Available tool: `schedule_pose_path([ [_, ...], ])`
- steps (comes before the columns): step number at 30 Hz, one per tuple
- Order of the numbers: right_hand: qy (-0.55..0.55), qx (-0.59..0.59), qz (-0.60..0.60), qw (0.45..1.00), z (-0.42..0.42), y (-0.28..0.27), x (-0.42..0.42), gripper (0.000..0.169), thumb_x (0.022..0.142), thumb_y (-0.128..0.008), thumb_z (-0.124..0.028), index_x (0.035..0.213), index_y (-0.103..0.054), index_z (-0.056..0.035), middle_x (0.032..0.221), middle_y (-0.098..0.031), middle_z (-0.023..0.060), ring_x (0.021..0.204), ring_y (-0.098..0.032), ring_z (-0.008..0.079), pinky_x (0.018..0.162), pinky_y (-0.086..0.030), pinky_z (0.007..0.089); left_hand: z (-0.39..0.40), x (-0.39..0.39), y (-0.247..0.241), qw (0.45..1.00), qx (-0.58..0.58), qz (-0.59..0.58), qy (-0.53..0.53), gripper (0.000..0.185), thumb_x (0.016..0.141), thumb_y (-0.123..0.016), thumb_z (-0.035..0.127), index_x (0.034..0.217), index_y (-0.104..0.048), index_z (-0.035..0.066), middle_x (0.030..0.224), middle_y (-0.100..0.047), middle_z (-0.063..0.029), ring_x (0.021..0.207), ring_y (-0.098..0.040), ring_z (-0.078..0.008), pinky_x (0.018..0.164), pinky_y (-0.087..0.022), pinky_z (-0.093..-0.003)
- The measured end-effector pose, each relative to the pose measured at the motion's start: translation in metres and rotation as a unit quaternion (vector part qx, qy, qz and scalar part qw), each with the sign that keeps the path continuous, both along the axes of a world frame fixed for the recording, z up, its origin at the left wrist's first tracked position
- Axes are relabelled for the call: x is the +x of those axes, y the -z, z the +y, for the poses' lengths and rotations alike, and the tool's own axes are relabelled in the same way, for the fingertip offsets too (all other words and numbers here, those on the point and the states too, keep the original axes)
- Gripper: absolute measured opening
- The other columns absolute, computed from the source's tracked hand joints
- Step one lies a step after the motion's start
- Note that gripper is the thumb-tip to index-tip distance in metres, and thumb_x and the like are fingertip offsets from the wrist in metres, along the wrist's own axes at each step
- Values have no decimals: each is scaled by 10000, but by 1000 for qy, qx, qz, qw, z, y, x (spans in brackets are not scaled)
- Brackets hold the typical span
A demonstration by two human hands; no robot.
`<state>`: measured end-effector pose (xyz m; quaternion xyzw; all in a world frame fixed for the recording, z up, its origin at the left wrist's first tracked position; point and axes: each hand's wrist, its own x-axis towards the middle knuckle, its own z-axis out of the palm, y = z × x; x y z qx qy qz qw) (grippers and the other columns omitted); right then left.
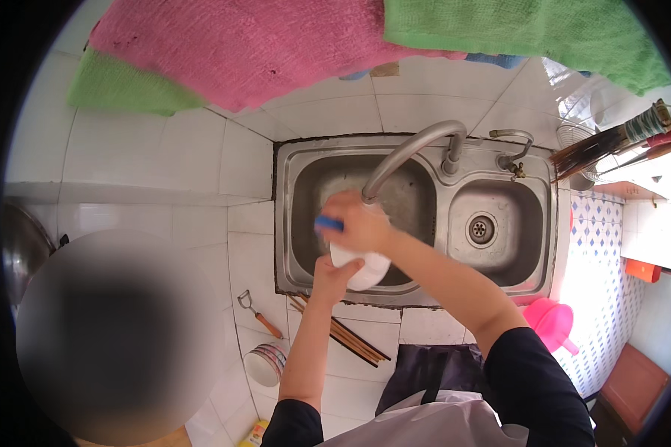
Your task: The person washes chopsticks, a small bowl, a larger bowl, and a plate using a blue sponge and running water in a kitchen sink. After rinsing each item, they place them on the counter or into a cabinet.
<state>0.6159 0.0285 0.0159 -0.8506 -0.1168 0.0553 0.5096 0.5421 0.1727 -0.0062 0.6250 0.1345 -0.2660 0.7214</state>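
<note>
Over the left basin of a steel double sink (442, 234), my left hand (335, 274) grips the near rim of a white bowl (369, 271), thumb on top. My right hand (360, 220), slightly blurred, is closed around a blue object (329, 224), perhaps a sponge or brush, and lies over the bowl's far side, hiding part of it. The curved metal faucet (411, 148) ends right at my right hand; its outlet touches or nearly overlaps the fingers in view.
Chopsticks (358, 343), a peeler with an orange handle (265, 324) and stacked bowls (265, 364) rest on the near tiles. The right basin (495, 251) has a drain. A pink plastic dipper (549, 324) is at right, a brush (609, 142) beyond. Towels (246, 44) hang along the far side.
</note>
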Motion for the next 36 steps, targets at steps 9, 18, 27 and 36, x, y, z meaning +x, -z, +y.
schedule_pose_path([
  [9, 123, 508, 537, 662, -41, 80, -10, 309, 757, -588, -144, 1029, -534, -9, 941, -609, 110, 834, -602, 190, 750, -500, 323, 15, -45, -31, 949, -211, -30, -231, 461, 703, -527, -110, 1154, -465, -40, 1142, -530, -156, 1033, -541, -260, 871, -463, -409],
  [18, 209, 464, 554, 659, -17, 85, -17, 550, 740, -432, -28, 1205, -242, -254, 972, -413, 141, 762, -500, 288, 669, -490, 594, 76, -190, -105, 904, 372, -178, 111, 383, 712, -596, 62, 1092, -566, 42, 1083, -580, -122, 970, -576, -265, 792, -462, -305],
  [27, 246, 412, 414, 774, -3, 74, -12, 285, 750, -590, -110, 964, -404, -138, 860, -530, 87, 596, -539, 192, 358, -382, 278, 96, -348, -33, 772, 562, -184, 236, 486, 662, -584, 100, 1146, -533, 100, 1250, -457, -53, 1206, -362, -280, 986, -302, -488],
  [36, 181, 623, 456, 609, -21, 68, -8, 262, 876, -382, -273, 1032, -552, -148, 1007, -579, 79, 927, -560, 285, 662, -516, 375, 103, -347, 16, 692, 655, -232, 195, 383, 689, -530, 89, 1068, -575, 111, 1243, -462, -53, 1194, -365, -260, 983, -301, -457],
])
